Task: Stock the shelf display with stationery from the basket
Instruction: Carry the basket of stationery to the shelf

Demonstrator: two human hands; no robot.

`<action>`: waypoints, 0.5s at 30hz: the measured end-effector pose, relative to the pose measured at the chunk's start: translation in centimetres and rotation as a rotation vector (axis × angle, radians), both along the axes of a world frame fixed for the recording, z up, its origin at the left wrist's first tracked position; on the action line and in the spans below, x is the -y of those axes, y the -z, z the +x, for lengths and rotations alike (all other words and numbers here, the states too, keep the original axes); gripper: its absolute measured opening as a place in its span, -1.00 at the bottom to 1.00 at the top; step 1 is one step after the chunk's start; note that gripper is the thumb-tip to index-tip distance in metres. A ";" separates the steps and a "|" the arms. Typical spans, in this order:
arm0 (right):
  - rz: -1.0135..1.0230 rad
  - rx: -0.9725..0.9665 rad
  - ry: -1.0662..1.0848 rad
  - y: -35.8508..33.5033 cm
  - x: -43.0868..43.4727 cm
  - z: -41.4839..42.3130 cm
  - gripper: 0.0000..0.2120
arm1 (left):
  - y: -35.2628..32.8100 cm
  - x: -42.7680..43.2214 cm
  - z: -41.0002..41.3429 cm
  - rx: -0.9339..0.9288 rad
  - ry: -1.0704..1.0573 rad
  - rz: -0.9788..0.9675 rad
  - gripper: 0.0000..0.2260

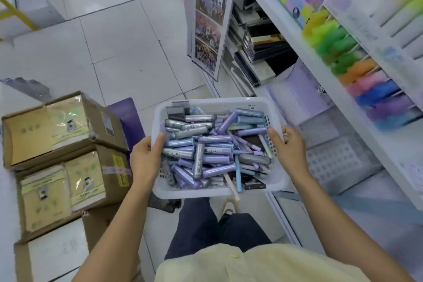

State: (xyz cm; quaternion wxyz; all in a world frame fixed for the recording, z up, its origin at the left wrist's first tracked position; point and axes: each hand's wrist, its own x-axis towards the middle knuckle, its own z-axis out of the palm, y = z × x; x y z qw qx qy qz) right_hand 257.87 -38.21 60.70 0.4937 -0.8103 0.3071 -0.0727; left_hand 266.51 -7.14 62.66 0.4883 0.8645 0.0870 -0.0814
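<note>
Squarely between left hand (144, 158) and right hand (289, 149), white basket (219, 192)

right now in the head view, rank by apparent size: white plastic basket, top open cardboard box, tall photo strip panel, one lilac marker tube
1. white plastic basket, nearest the camera
2. top open cardboard box and tall photo strip panel: too alike to rank
3. lilac marker tube

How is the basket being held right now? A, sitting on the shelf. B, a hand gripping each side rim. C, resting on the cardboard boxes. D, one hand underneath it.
B: the left hand and right hand each grip a side rim of the basket, held in front of the person.
</note>
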 end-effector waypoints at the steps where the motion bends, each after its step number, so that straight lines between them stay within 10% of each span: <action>1: 0.007 0.002 0.018 0.3 0.4 1.3 -0.63 | 0.2 0.5 1.8 -0.010 0.015 -0.002 -0.47; 15: 0.022 0.041 0.431 1.5 3.3 9.7 -0.59 | 1.9 9.9 21.5 -0.001 0.376 0.122 -0.56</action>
